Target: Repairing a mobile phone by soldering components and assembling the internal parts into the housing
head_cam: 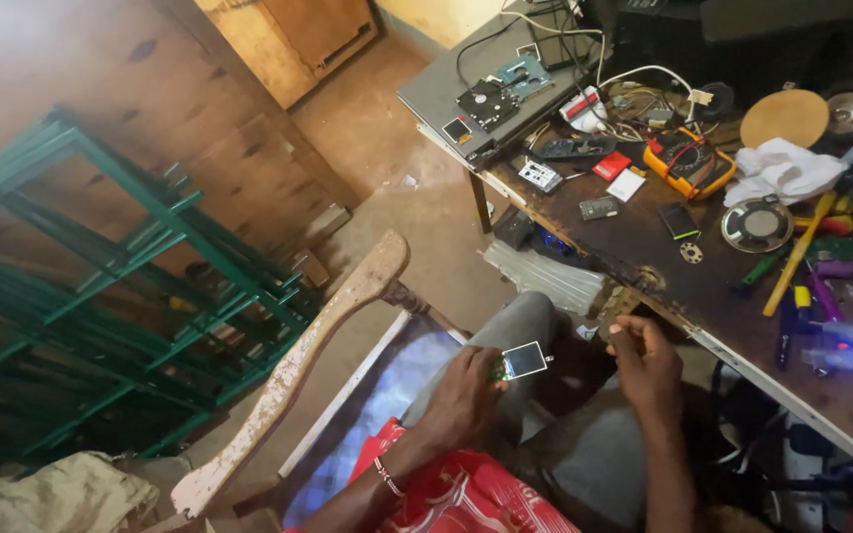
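Note:
My left hand [463, 398] holds a small square display module [523, 360] with a shiny screen and a green circuit board behind it, above my lap. My right hand [647, 363] hovers a little to the right of it, fingers curled, near the edge of the dark workbench [644, 247]; whether it pinches anything is hidden. I sit on a worn wooden chair, its armrest [298, 365] running along my left side.
The workbench carries an orange multimeter [688, 163], a white cloth [782, 170], a round speaker [756, 224], screwdrivers [798, 255], small circuit boards and tangled cables. A grey case with a hard drive [487, 102] lies at its far end. A green metal rack [120, 286] stands to the left.

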